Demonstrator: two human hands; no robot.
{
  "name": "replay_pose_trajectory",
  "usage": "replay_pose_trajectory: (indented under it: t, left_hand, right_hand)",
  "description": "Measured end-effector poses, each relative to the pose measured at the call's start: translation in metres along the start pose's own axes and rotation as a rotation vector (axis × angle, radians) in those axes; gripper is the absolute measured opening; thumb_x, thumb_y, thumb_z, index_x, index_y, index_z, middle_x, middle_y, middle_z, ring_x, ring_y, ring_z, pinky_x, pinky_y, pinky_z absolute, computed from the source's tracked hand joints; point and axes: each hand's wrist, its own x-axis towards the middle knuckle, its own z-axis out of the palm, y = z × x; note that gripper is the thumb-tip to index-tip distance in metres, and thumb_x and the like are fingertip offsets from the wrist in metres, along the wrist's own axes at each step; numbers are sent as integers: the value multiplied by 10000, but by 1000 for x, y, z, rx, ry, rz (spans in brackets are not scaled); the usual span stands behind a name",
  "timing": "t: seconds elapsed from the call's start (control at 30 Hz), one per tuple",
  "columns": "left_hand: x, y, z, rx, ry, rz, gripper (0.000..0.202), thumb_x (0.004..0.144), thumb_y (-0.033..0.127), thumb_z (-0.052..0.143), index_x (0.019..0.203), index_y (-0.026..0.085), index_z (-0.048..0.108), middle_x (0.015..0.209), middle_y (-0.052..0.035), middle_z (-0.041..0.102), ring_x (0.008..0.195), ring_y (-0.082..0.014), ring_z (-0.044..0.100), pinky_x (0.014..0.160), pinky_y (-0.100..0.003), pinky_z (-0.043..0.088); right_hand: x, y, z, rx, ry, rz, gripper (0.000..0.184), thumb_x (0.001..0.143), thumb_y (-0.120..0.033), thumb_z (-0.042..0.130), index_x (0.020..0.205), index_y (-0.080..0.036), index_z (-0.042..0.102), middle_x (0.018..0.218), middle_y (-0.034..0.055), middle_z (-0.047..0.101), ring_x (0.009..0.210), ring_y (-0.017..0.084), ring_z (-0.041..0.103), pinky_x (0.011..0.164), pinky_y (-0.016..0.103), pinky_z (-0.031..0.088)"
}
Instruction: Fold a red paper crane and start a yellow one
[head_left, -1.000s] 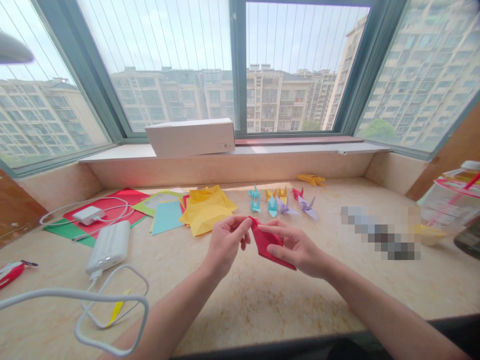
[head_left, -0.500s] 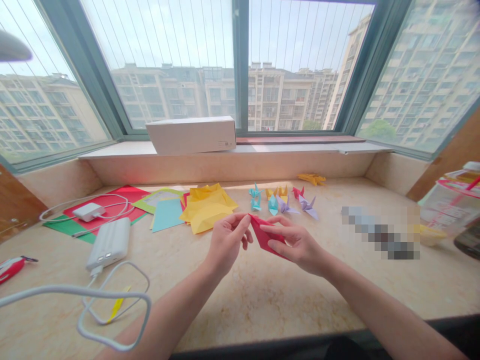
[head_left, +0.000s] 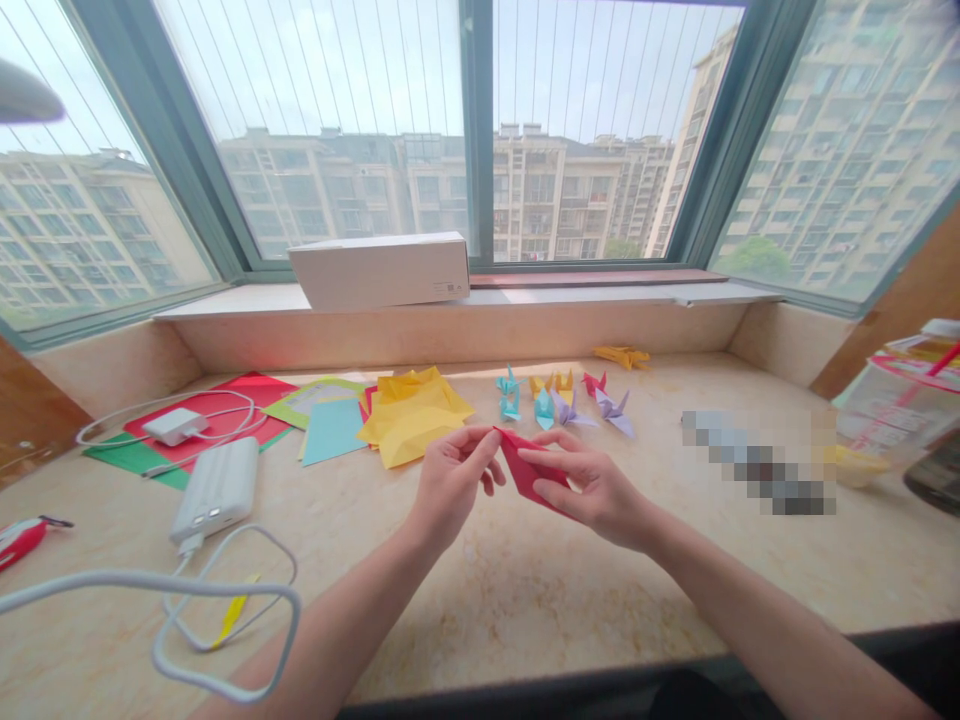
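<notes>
Over the countertop [head_left: 540,620], the left hand [head_left: 456,480] pinches one tip of a folded red paper [head_left: 520,472], its creases hard to make out, while the right hand [head_left: 594,484] grips its wider part. Beyond lie yellow sheets [head_left: 412,425] and paper cranes [head_left: 544,410], then a white box [head_left: 379,276].

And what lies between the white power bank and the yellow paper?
The head view shows a light blue sheet, then countertop beside the power bank.
</notes>
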Motion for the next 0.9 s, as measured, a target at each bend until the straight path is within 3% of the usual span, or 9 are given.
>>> replay_pose_trajectory:
  t: [0.27, 0.67, 0.9]
  left_hand:
    - [-2, 0, 2, -39, -10, 16, 239, 850, 356, 669, 870, 118, 683, 583, -6, 639, 464, -106, 571, 415, -192, 430]
    - [-1, 0, 0, 25, 1, 73, 227, 867, 345, 638, 825, 121, 644, 604, -16, 650, 523, -132, 613, 467, -224, 497]
    - [-3, 0, 1, 100, -46, 84, 240, 836, 292, 665, 994, 112, 666, 706, -28, 677, 582, -132, 619, 494, -234, 528]
  right_hand:
    - [1, 1, -1, -38, 18, -47, 354, 897, -173, 617, 1220, -306, 678, 1235, 78, 555, 1080, 203, 598, 845, 314, 556]
    - [1, 1, -2, 17, 2, -7, 332, 899, -219, 632, 1214, -312, 682, 1247, 80, 566, 1074, 212, 614, 831, 311, 561]
    - [2, -1, -3, -1, -3, -5, 336, 906, -217, 618, 1227, -296, 676, 1238, 84, 562, 1063, 209, 622, 861, 320, 555]
